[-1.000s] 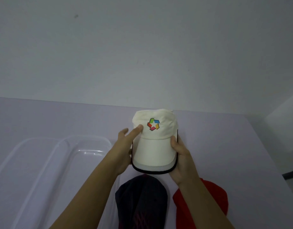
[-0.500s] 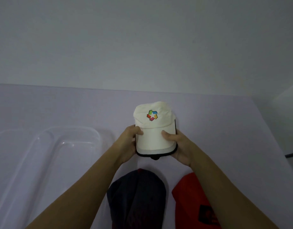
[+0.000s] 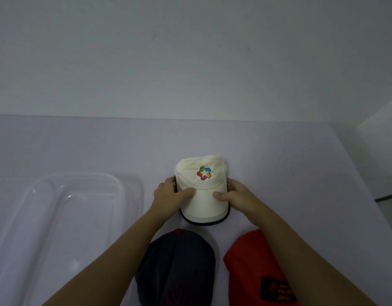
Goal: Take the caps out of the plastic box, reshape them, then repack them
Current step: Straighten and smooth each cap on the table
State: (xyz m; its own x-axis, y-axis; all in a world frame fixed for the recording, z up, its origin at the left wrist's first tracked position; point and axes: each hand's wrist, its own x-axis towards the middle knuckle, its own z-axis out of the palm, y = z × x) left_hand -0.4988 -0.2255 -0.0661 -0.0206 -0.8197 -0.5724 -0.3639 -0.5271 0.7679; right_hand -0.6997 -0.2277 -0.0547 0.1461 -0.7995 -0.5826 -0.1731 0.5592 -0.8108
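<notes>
A cream cap [image 3: 202,191] with a multicoloured logo and a black-edged brim sits low on the lilac table, brim toward me. My left hand [image 3: 168,195] grips its left side, thumb on top of the brim. My right hand [image 3: 234,196] grips its right side the same way. A dark navy cap [image 3: 179,266] lies in front of it, between my forearms. A red cap [image 3: 256,268] with a black patch lies to the right, partly under my right forearm. The clear plastic box [image 3: 69,217] stands at the left, with nothing visible inside.
The lilac table [image 3: 290,173] runs back to a pale wall. Its right edge slants away at the right, with floor and a dark bar [image 3: 387,196] beyond. A clear lid or second tray [image 3: 5,195] lies along the box's left side.
Both hands brought the cream cap down from mid-air toward the table. The left hand went from a loose fingertip touch on the crown to a grip on the brim's side.
</notes>
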